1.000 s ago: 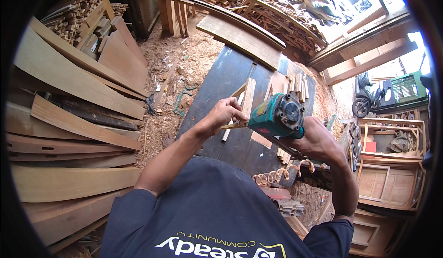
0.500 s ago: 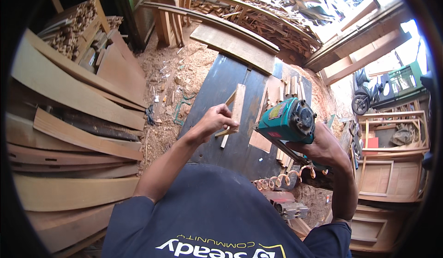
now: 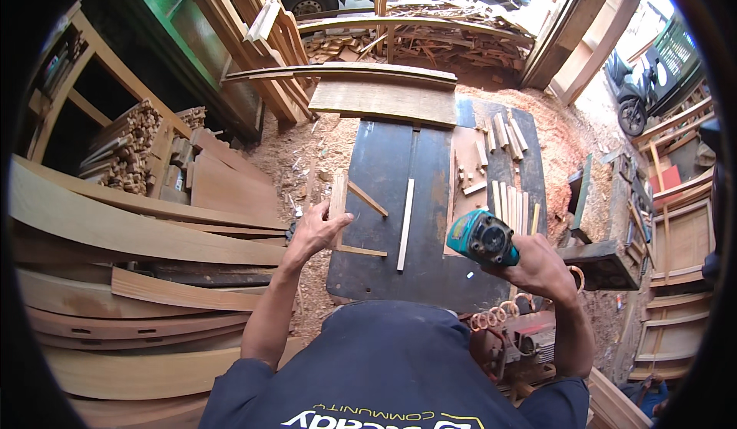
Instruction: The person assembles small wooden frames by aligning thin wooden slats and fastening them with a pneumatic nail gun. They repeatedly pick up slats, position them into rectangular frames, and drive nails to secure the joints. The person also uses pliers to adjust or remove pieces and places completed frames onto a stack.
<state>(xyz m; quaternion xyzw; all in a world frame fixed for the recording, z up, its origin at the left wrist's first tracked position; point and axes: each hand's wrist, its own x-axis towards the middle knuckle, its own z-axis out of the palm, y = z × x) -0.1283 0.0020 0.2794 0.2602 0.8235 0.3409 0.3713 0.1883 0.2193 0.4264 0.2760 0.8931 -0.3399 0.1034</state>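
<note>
My left hand (image 3: 313, 233) is closed around a small wooden assembly (image 3: 338, 196) over the left edge of the dark worktable (image 3: 378, 156). The piece is a short upright board with two thin strips sticking out to the right. A teal nail gun (image 3: 482, 237) is gripped in my right hand (image 3: 540, 266), above the table's right front part. Its nose is hidden beneath the body. From it an orange coiled air hose (image 3: 503, 315) runs down near my shirt. Between my hands a single pale wooden strip (image 3: 406, 223) lies on the tabletop.
Cut strips (image 3: 510, 202) and small blocks lie on a thin brown panel (image 3: 465, 143) at the table's right. A wide plank (image 3: 384, 100) crosses its far end. Long curved boards (image 3: 146, 210) are stacked at left. Wood frames (image 3: 682, 237) stand at right; a metal machine (image 3: 533, 337) is near me.
My left hand has moved left with the wooden assembly, away from the nail gun. The nail gun, still in my right hand, is farther from it. The view has tilted up and turned.
</note>
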